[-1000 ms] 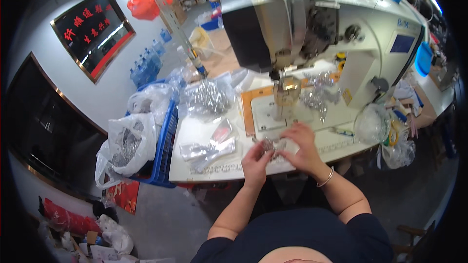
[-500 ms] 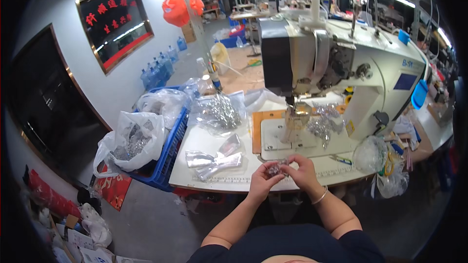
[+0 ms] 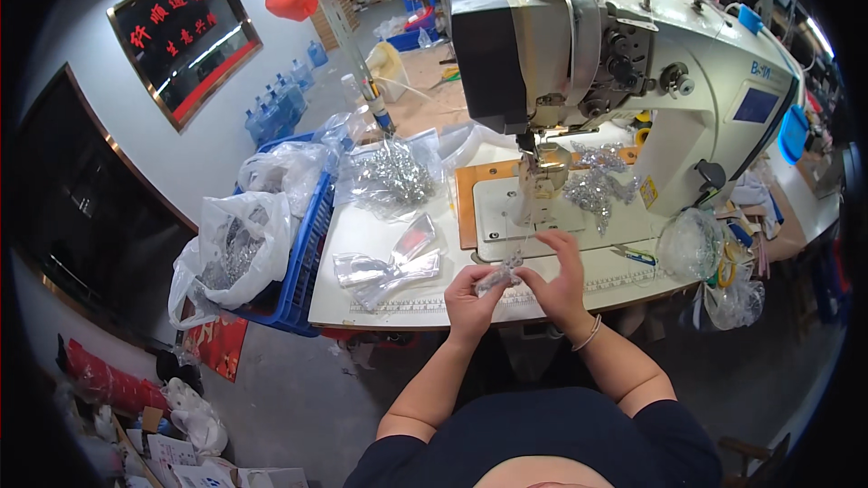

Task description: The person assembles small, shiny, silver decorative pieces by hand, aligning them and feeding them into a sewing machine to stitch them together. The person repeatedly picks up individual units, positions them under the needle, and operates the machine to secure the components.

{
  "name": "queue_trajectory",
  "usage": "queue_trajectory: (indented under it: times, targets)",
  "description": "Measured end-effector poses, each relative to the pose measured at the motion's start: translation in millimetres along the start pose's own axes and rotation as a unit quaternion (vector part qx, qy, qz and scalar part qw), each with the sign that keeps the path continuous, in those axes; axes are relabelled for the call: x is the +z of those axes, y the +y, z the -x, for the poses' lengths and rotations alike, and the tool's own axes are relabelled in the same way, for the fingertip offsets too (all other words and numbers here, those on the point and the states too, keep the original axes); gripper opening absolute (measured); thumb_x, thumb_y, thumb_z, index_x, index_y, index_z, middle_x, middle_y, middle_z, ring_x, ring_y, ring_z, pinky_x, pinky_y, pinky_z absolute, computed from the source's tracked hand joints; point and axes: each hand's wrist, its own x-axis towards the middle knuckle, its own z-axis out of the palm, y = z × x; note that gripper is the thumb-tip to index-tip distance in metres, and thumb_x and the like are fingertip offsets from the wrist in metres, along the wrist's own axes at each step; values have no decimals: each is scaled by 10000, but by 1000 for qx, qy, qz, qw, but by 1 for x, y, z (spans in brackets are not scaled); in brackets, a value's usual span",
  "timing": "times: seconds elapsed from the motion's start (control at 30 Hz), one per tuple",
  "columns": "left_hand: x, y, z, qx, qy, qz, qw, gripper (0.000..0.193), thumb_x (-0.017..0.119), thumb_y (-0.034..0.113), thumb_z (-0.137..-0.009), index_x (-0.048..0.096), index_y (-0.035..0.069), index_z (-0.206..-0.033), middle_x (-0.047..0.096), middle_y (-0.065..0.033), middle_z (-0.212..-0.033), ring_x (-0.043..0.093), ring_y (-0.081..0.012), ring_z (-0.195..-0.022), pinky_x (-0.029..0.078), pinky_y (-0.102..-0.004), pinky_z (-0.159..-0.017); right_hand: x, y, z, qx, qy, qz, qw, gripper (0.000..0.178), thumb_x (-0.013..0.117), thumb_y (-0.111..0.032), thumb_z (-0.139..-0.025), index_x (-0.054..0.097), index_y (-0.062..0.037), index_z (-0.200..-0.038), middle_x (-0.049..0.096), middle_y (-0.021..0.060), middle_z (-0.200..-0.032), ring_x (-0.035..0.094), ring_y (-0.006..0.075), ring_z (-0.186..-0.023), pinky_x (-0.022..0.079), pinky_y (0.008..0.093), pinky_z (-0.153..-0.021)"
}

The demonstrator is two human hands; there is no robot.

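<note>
A small glittery silver piece [image 3: 499,278] is pinched in my left hand [image 3: 468,307], just above the near edge of the white sewing table [image 3: 420,307]. My right hand [image 3: 562,287] is beside it, thumb at the piece's right end and the other fingers raised and spread apart. Beyond my hands stands the post of a sewing machine [image 3: 542,63], its needle area over a metal plate. More glittery silver pieces [image 3: 592,199] lie right of the post. Shiny silver bow-shaped strips [image 3: 393,267] rest to the left of my left hand.
Left of the table, a blue basket [image 3: 312,248] holds white plastic bags [image 3: 244,244] of silver pieces. A clear bag [image 3: 393,172] of sparkly pieces lies at the back left. Small thread snips [image 3: 635,256], a clear plastic bundle [image 3: 692,239] and yellow-handled scissors [image 3: 726,267] are at the right.
The view has shifted, with the machine now looking larger. My right hand's fingers have lifted and spread away from the silver piece, which has come more into sight.
</note>
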Motion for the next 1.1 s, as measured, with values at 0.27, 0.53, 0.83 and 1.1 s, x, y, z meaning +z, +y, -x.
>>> queue_trajectory:
  times: [0.27,0.53,0.83,1.1]
  targets:
    - [-3,0,-4,-42,-26,22,999,237,670,-45,-767,587,-44,-990,639,-82,-907,609,-114,-813,502,-230,-723,-4,-8,-10,-283,-120,153,939,299,709,-127,-705,621,-64,-983,566,85,-1014,519,283,-994,425,442,-854]
    - [4,14,-6,206,22,-282,937,205,664,-73,-717,617,-22,-910,634,-81,-834,622,-165,-756,507,-259,-671,2,-3,-3,-192,-151,66,967,295,717,-141,-712,584,-28,-949,555,109,-915,550,294,-878,459,374,-795]
    - [0,29,-33,458,-35,-520,720,102,636,114,-752,646,77,-846,613,-9,-765,599,-139,-682,365,-327,-721,18,-3,6,243,-101,-193,945,291,742,-212,-762,612,7,-901,601,53,-868,554,114,-803,454,253,-693]
    - [4,27,-15,419,-89,-621,656,306,633,112,-733,609,40,-1030,592,-37,-973,580,-159,-864,357,-378,-823,25,23,5,434,-60,-485,757,97,644,-117,-834,645,-19,-837,611,-10,-750,490,56,-616,409,195,-603]
